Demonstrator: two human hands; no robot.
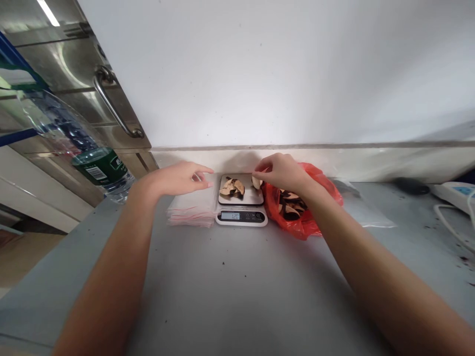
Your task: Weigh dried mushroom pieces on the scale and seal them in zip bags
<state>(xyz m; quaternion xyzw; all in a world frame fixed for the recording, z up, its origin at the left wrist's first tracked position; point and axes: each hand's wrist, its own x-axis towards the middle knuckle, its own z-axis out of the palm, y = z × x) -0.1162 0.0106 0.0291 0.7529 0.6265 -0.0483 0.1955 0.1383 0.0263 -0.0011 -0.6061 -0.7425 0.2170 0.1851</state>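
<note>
A small digital kitchen scale [241,216] stands on the grey counter near the wall, its steel platform carrying several dried brown slices [232,187]. My right hand [279,171] hovers at the platform's right edge, fingers pinched on one pale slice [256,182]. Just right of the scale lies a red plastic bag [302,217], open, with more dark slices inside. My left hand [184,177] reaches in from the left, fingers loosely curled and pointing at the scale, above a stack of clear zip bags [191,212] with red seal lines. It holds nothing visible.
A plastic water bottle [97,165] with a green label stands at the counter's left edge beside a steel cabinet door with a handle [113,106]. A clear plastic bag [365,210] lies right of the red bag. A white power strip and cable [454,195] sit far right.
</note>
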